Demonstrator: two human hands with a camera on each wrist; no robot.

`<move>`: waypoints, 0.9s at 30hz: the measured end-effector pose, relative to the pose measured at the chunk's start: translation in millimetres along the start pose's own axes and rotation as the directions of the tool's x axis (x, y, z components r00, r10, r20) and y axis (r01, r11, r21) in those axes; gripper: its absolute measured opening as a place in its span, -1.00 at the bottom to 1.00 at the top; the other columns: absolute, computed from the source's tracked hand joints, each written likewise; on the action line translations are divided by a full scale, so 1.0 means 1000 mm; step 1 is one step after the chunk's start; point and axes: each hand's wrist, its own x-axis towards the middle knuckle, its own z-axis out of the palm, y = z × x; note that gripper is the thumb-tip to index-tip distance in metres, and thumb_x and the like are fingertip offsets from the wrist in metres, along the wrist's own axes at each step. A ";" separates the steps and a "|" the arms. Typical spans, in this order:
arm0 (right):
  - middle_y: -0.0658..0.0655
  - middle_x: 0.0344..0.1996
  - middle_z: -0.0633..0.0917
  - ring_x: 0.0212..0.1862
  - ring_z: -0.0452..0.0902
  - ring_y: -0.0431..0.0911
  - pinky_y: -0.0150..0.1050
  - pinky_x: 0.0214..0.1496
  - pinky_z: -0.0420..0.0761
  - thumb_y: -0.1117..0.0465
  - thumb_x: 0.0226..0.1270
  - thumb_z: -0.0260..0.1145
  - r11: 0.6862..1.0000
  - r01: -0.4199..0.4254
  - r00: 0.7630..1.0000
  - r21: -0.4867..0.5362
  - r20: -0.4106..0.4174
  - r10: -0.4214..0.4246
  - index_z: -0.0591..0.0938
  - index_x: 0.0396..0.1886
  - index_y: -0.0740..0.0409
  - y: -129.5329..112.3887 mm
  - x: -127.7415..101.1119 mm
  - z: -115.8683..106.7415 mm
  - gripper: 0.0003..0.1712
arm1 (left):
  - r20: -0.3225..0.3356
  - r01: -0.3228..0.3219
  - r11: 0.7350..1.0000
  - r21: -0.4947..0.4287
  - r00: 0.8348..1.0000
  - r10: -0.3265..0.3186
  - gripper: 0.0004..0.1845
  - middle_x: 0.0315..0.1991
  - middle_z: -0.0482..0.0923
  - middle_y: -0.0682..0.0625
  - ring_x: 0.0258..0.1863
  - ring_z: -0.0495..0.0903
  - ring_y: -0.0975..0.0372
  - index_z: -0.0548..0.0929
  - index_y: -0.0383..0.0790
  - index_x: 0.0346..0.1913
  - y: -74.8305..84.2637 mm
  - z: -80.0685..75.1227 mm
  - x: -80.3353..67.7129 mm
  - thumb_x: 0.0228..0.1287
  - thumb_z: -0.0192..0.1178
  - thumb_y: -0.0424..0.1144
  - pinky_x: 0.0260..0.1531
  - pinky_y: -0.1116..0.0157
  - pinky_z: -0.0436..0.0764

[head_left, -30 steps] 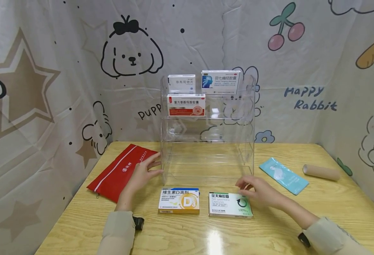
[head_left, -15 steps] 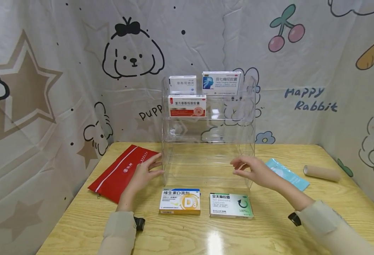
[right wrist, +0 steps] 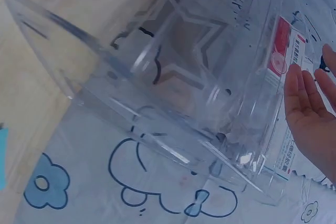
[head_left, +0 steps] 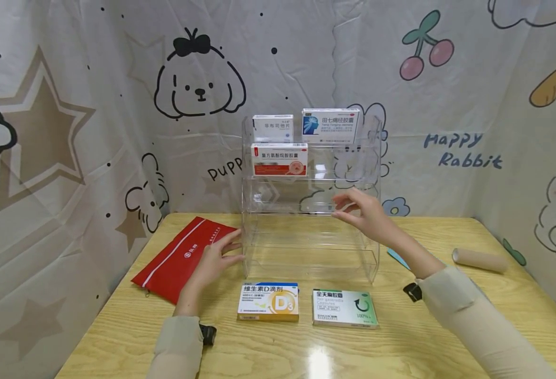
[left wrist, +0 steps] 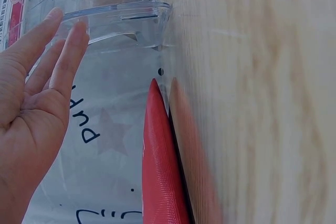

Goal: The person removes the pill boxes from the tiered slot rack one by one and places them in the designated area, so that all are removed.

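The backdrop cloth (head_left: 69, 79) reads "Happy Rabbit" and a partly hidden "Pupp", the orange-and-white box (head_left: 268, 301) on the counter (head_left: 117, 337) shows "D3", and the green box (head_left: 344, 308) beside it shows "100%".

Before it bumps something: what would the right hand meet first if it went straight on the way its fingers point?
Probably the clear acrylic shelf rack: the right hand points left at a middle tier's front lip, though depth is unclear.

Staged tabletop booth, cartoon cloth backdrop (head_left: 69, 131), wooden table (head_left: 448, 347)
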 end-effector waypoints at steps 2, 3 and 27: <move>0.23 -0.18 0.67 -0.17 0.67 0.03 -0.09 -0.10 0.74 0.36 0.21 0.40 1.000 -0.011 1.000 -0.008 -0.010 0.011 0.59 0.01 0.32 -0.003 0.011 -0.001 -0.64 | 0.004 0.000 1.000 -0.009 1.000 0.000 -0.26 0.39 0.36 -0.28 0.26 0.52 -0.12 0.30 -0.24 0.45 0.001 0.000 0.000 0.20 0.31 -0.43 0.14 0.09 0.62; 0.24 -0.18 0.66 -0.16 0.67 0.03 -0.08 -0.10 0.74 0.35 0.23 0.39 1.000 -0.021 1.000 -0.013 -0.010 0.021 0.59 0.02 0.32 -0.004 0.016 -0.002 -0.64 | 0.006 0.002 1.000 -0.014 1.000 -0.002 -0.26 0.39 0.36 -0.28 0.27 0.52 -0.12 0.30 -0.25 0.45 0.001 -0.001 0.000 0.20 0.31 -0.43 0.14 0.08 0.62; 0.37 0.00 0.57 -0.02 0.60 0.16 -0.02 0.08 0.68 0.28 0.35 0.31 0.980 -0.163 0.985 -0.113 -0.071 0.155 0.48 0.16 0.36 -0.009 0.118 0.007 -0.56 | -0.001 -0.038 0.999 -0.022 0.999 0.038 -0.29 0.36 0.37 -0.34 0.23 0.54 -0.16 0.32 -0.32 0.42 -0.003 0.000 0.000 0.20 0.30 -0.45 0.11 0.00 0.62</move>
